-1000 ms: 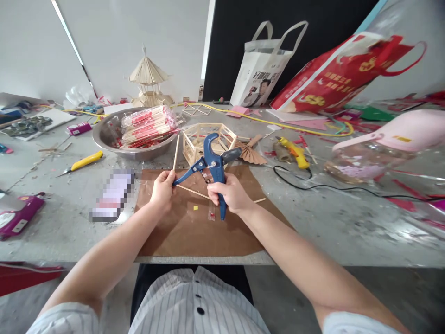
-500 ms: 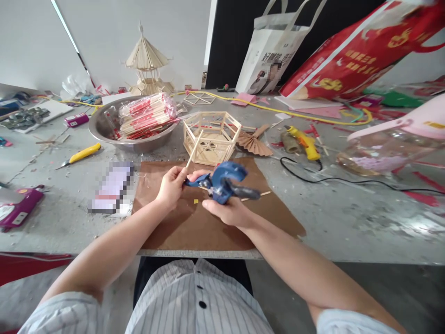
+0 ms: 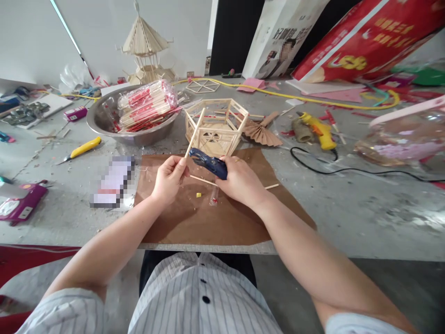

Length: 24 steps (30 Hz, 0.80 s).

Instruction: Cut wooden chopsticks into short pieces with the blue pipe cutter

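Note:
My left hand pinches a thin wooden stick, probably a chopstick, which slants up and away. In my right hand is a dark blue hand tool that looks like a cutter. Its tip is close to the stick, just above my left fingers; whether they touch I cannot tell. Behind both hands stands a six-sided wooden stick frame. Beneath them lies a brown sheet with another thin stick, a yellow scrap and a small clear wrapper.
A metal bowl of wrapped chopsticks sits back left, before a stick pagoda. A yellow knife and a phone lie left. Right are a paper fan, a glue gun and its black cord.
My right hand has turned the blue tool over, so its head points left toward the stick. The left hand still holds the stick. The view has shifted slightly.

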Each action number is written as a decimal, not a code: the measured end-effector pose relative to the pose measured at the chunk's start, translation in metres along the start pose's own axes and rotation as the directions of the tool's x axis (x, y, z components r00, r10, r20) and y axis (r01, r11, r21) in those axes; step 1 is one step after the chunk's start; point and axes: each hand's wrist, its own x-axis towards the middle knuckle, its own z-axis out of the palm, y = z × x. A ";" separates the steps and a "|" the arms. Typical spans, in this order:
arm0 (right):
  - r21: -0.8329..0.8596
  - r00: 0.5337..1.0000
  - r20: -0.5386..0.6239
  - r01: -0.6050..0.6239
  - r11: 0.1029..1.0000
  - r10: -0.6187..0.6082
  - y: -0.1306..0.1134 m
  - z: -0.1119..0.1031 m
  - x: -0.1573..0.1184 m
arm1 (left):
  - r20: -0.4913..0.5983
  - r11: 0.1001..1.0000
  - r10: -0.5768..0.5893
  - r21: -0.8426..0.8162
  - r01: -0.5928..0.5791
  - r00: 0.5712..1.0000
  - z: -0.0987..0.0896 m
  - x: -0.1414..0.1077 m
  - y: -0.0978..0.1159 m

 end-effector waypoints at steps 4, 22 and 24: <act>-0.014 1.000 0.005 0.028 1.000 -0.028 -0.003 0.001 -0.002 | 0.040 1.000 -0.017 -0.007 0.017 0.999 0.002 -0.001 -0.001; 0.058 0.998 0.060 0.032 0.998 -0.035 -0.012 0.000 -0.005 | 0.101 0.990 -0.016 0.138 0.002 0.995 0.006 -0.003 -0.006; 0.039 0.997 0.062 0.042 0.998 -0.044 -0.012 0.000 -0.005 | 0.104 0.986 -0.002 0.168 -0.016 0.995 0.005 -0.002 -0.006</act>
